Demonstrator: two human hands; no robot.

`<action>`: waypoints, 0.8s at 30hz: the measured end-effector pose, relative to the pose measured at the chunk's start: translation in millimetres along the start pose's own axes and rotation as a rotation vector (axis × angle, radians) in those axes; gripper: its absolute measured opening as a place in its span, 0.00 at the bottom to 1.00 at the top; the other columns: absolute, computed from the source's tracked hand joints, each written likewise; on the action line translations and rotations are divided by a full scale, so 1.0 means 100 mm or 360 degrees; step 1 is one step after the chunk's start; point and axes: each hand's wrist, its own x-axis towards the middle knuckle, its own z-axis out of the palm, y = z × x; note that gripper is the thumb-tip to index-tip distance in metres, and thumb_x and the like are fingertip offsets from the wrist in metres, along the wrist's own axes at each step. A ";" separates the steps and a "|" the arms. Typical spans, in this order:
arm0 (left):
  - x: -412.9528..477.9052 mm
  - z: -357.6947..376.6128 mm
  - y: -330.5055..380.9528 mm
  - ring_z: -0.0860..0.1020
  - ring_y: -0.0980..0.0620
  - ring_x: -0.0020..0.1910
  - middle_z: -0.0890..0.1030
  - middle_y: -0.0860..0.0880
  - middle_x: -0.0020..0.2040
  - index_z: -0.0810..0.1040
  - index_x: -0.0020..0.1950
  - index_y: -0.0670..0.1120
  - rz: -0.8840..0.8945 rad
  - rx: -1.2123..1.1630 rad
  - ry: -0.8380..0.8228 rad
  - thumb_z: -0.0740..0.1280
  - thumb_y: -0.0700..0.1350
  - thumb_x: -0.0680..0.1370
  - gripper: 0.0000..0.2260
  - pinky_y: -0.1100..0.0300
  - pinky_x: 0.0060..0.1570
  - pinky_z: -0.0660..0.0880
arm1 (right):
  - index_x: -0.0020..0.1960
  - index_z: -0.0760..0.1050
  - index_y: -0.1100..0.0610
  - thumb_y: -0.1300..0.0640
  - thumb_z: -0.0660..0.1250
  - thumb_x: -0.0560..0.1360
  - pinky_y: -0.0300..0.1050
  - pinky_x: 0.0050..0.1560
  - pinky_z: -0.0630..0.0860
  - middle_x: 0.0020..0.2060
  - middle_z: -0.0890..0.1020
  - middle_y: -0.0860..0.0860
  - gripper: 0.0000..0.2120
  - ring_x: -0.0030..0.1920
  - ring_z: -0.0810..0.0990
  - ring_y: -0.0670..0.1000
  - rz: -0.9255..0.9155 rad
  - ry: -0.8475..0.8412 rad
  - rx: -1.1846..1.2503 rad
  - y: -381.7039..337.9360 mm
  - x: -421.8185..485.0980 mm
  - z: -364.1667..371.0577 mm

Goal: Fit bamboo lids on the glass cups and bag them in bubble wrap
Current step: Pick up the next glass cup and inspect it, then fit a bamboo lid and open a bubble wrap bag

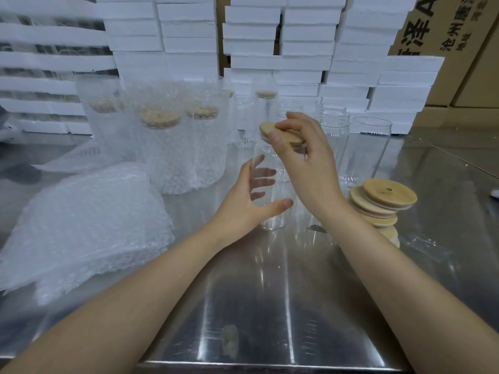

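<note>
A clear glass cup stands upright on the steel table at the centre. My left hand curls round its lower body, thumb in front and fingers behind the glass. My right hand pinches a round bamboo lid between thumb and fingers. It holds the lid tilted over the cup's mouth; I cannot tell whether the lid touches the rim. A leaning stack of bamboo lids sits just right of my right forearm. Several bare glass cups stand behind.
A pile of flat bubble-wrap bags lies at the left. Several lidded cups in bubble wrap stand at the back left. White foam boxes and cardboard cartons wall off the back. The table's front edge is close.
</note>
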 end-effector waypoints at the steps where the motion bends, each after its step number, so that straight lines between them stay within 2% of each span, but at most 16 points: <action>1: 0.00 -0.01 0.00 0.74 0.62 0.62 0.74 0.61 0.61 0.57 0.75 0.53 -0.0007 -0.0002 -0.0003 0.76 0.57 0.66 0.44 0.55 0.65 0.72 | 0.57 0.78 0.54 0.52 0.67 0.78 0.35 0.60 0.70 0.57 0.75 0.42 0.09 0.61 0.74 0.41 -0.0096 -0.0022 -0.0059 0.00 -0.01 0.00; 4: 0.01 -0.02 -0.01 0.73 0.62 0.63 0.72 0.56 0.65 0.56 0.75 0.51 -0.0017 -0.0014 -0.0030 0.77 0.53 0.68 0.42 0.53 0.66 0.71 | 0.59 0.78 0.58 0.60 0.64 0.79 0.42 0.62 0.71 0.54 0.77 0.48 0.10 0.60 0.75 0.51 -0.0398 -0.0099 -0.0227 0.02 -0.04 0.03; 7: 0.02 -0.03 -0.01 0.72 0.62 0.65 0.71 0.56 0.67 0.57 0.74 0.50 -0.0024 -0.0009 -0.0059 0.77 0.51 0.68 0.41 0.53 0.67 0.70 | 0.58 0.79 0.59 0.59 0.64 0.77 0.44 0.60 0.72 0.53 0.77 0.51 0.12 0.58 0.74 0.53 -0.0522 -0.0079 -0.0293 0.06 -0.03 0.08; 11: 0.04 -0.03 0.00 0.69 0.66 0.66 0.69 0.60 0.68 0.56 0.74 0.56 -0.0055 -0.0009 -0.0055 0.77 0.50 0.69 0.41 0.55 0.68 0.68 | 0.52 0.81 0.60 0.60 0.67 0.73 0.54 0.54 0.76 0.47 0.76 0.48 0.09 0.53 0.77 0.55 -0.0466 0.0041 -0.0178 0.11 0.06 0.17; 14: 0.09 -0.06 -0.02 0.68 0.68 0.64 0.68 0.62 0.67 0.54 0.75 0.55 -0.0118 0.0055 0.0032 0.77 0.50 0.70 0.42 0.65 0.62 0.69 | 0.55 0.78 0.60 0.62 0.68 0.73 0.47 0.59 0.76 0.52 0.74 0.47 0.11 0.58 0.75 0.51 -0.0397 0.0071 -0.0044 0.19 0.09 0.27; 16: 0.12 -0.09 -0.02 0.68 0.63 0.66 0.66 0.58 0.67 0.51 0.77 0.51 -0.0175 0.0145 0.0109 0.76 0.47 0.71 0.44 0.74 0.52 0.70 | 0.67 0.69 0.55 0.60 0.70 0.74 0.41 0.63 0.71 0.65 0.67 0.49 0.22 0.67 0.69 0.48 -0.0350 -0.0044 -0.0077 0.32 0.00 0.32; 17: 0.12 -0.12 -0.01 0.67 0.58 0.68 0.64 0.55 0.68 0.49 0.78 0.49 -0.0194 0.0237 0.0136 0.76 0.46 0.71 0.45 0.75 0.51 0.71 | 0.73 0.60 0.50 0.59 0.70 0.75 0.40 0.66 0.70 0.70 0.60 0.48 0.31 0.71 0.65 0.49 -0.0303 -0.0174 -0.0094 0.40 -0.07 0.34; 19: 0.11 -0.21 0.02 0.62 0.51 0.72 0.60 0.49 0.72 0.45 0.78 0.44 -0.0206 0.0601 0.0096 0.76 0.48 0.70 0.48 0.63 0.62 0.71 | 0.74 0.41 0.38 0.57 0.70 0.76 0.44 0.70 0.66 0.75 0.50 0.48 0.43 0.75 0.60 0.51 -0.0120 -0.0466 -0.0026 0.55 -0.19 0.32; 20: 0.10 -0.27 0.06 0.60 0.50 0.73 0.59 0.47 0.73 0.44 0.78 0.44 -0.0223 0.0835 -0.0001 0.75 0.51 0.70 0.48 0.56 0.67 0.68 | 0.71 0.36 0.33 0.55 0.70 0.76 0.45 0.70 0.64 0.77 0.49 0.48 0.45 0.75 0.60 0.50 -0.0027 -0.0571 0.0047 0.60 -0.22 0.31; 21: 0.09 -0.35 0.12 0.60 0.48 0.73 0.60 0.46 0.73 0.47 0.78 0.43 -0.0249 0.1059 -0.0083 0.72 0.52 0.72 0.45 0.52 0.68 0.66 | 0.69 0.35 0.29 0.52 0.70 0.76 0.46 0.70 0.63 0.77 0.51 0.49 0.46 0.75 0.61 0.48 0.0039 -0.0623 0.0106 0.62 -0.22 0.29; 22: 0.09 -0.43 0.19 0.64 0.47 0.71 0.64 0.45 0.71 0.54 0.77 0.44 -0.0262 0.1277 -0.0080 0.70 0.50 0.73 0.38 0.51 0.65 0.67 | 0.69 0.35 0.28 0.50 0.71 0.75 0.45 0.69 0.64 0.77 0.54 0.49 0.47 0.73 0.63 0.47 0.0089 -0.0625 0.0135 0.64 -0.21 0.27; 24: 0.08 -0.60 0.37 0.74 0.42 0.61 0.75 0.44 0.60 0.74 0.65 0.44 -0.0190 0.1616 0.0195 0.64 0.45 0.74 0.19 0.54 0.54 0.71 | 0.72 0.34 0.32 0.48 0.72 0.73 0.44 0.67 0.65 0.74 0.59 0.48 0.49 0.70 0.67 0.45 0.0173 -0.0576 0.0150 0.65 -0.18 0.27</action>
